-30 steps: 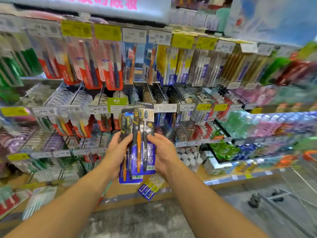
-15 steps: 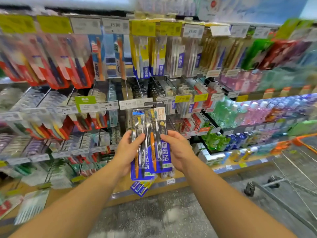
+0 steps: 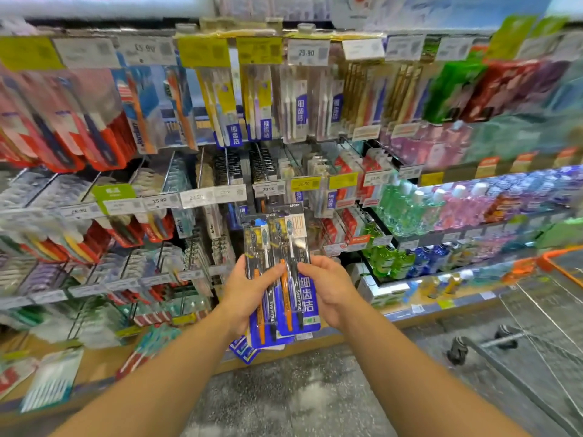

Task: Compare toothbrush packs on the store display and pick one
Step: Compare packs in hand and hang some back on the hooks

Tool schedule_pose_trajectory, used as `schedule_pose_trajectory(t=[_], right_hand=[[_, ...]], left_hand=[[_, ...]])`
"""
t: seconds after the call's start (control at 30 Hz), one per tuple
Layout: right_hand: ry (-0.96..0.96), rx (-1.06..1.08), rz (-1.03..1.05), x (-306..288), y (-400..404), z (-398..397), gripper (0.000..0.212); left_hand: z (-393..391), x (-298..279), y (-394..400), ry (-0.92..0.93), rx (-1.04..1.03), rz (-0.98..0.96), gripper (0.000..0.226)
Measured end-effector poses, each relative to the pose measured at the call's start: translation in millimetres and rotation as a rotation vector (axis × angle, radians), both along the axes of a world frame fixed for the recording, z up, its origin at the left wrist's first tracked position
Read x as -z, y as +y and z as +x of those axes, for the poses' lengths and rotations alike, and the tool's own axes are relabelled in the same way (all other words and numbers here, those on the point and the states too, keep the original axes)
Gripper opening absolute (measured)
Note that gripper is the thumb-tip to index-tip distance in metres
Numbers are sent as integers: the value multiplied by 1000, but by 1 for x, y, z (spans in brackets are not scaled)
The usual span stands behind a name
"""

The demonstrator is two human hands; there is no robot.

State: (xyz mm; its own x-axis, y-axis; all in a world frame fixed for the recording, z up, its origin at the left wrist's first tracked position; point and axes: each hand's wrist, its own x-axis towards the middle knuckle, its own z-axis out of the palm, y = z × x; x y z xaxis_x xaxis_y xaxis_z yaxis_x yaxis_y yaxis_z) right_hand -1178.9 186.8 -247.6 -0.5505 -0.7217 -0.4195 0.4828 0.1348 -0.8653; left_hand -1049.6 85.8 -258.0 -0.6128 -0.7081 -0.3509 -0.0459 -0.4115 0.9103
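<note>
Two blue-backed toothbrush packs stand upright side by side in front of the store display. My left hand grips the left pack, thumb across its front. My right hand holds the right pack by its right edge; that pack overlaps the left one a little. Each pack shows an orange and a black brush. Many more toothbrush packs hang on pegs above and to the left, with price tags over them.
Mouthwash bottles fill the shelves at the right. A wire shopping cart with an orange rim stands at the lower right on the grey floor. A few packs lie on the low wooden ledge under the display.
The view has swung to the right along the display, bringing the cart and bottles further in. Both hands still hold the two packs together in front of the shelves.
</note>
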Motion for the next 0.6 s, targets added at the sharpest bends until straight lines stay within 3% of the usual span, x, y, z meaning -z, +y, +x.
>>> schedule_pose_trajectory(t=[0.2, 0.33, 0.6], right_hand=[[78, -94, 47, -4, -11, -19, 30], [109, -130, -1, -14, -32, -26, 12], [126, -85, -26, -20, -74, -29, 4]], left_hand=[[-1, 1, 0, -49, -24, -54, 57], [3, 2, -4, -49, -47, -45, 57], [10, 1, -25, -77, -41, -56, 39]])
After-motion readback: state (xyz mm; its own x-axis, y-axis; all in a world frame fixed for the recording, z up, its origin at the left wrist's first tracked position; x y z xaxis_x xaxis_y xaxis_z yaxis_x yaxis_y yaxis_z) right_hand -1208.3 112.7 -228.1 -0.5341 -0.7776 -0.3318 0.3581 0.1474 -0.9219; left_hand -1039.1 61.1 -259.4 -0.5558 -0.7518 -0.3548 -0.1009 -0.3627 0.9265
